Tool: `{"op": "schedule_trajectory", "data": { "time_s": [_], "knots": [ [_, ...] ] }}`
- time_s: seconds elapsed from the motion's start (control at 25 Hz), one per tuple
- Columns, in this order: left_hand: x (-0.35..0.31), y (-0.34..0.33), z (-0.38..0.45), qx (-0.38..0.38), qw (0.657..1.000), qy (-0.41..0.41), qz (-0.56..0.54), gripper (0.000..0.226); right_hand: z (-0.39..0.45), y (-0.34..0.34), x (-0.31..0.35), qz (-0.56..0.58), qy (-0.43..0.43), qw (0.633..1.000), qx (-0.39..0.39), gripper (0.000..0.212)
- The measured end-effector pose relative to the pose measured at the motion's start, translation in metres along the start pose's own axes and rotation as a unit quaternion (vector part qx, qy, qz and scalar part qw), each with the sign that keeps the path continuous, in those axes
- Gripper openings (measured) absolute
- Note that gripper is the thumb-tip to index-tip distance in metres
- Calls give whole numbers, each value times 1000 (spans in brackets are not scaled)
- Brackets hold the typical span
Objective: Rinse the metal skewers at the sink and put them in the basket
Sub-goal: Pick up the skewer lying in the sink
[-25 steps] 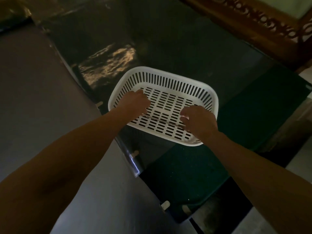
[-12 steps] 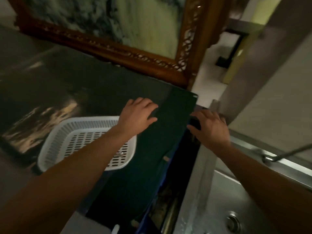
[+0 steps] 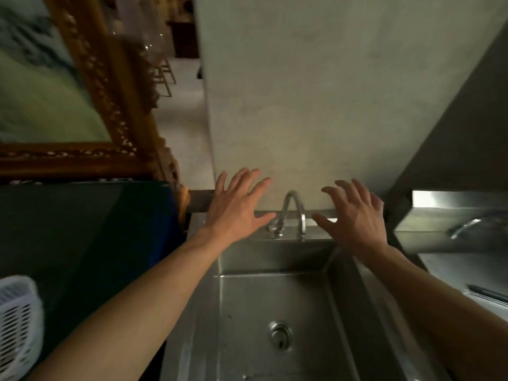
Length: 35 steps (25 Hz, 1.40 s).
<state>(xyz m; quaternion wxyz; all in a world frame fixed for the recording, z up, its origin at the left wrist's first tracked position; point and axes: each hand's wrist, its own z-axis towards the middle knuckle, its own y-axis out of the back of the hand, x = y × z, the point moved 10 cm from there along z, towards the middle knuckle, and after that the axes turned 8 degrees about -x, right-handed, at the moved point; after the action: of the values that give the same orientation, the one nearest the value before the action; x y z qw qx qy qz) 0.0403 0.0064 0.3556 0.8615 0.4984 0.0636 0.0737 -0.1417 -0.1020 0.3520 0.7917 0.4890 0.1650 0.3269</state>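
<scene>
The person has turned from the white basket, which a second ago lay under both hands and now sits at the far left on the dark bench, to face the steel sink. The left hand and right hand hover beside the faucet, each grip open and empty. No skewers are clearly visible, so rinsing has not begun; the basin is bare, with room between its walls.
</scene>
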Motion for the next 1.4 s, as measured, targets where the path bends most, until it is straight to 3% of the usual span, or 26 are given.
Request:
{"op": "schedule_trajectory", "data": {
  "time_s": [0.24,0.72,0.96,1.16,1.4],
  "knots": [
    [-67,-29,32,6,1000,0,23,75,-15,1,-81,4,-20,1000,13,68],
    [-35,-47,13,12,999,31,24,67,-8,-53,-66,49,-16,998,48,68],
    [-12,-107,-58,59,995,81,0,63,-61,-114,-68,73,-47,992,90,62],
    [-21,-179,-134,142,984,104,-36,64,-134,-171,-75,79,-69,977,186,63],
    [-36,-229,-193,173,978,102,-51,61,-197,-220,-77,69,-76,958,267,63]
  ]
}}
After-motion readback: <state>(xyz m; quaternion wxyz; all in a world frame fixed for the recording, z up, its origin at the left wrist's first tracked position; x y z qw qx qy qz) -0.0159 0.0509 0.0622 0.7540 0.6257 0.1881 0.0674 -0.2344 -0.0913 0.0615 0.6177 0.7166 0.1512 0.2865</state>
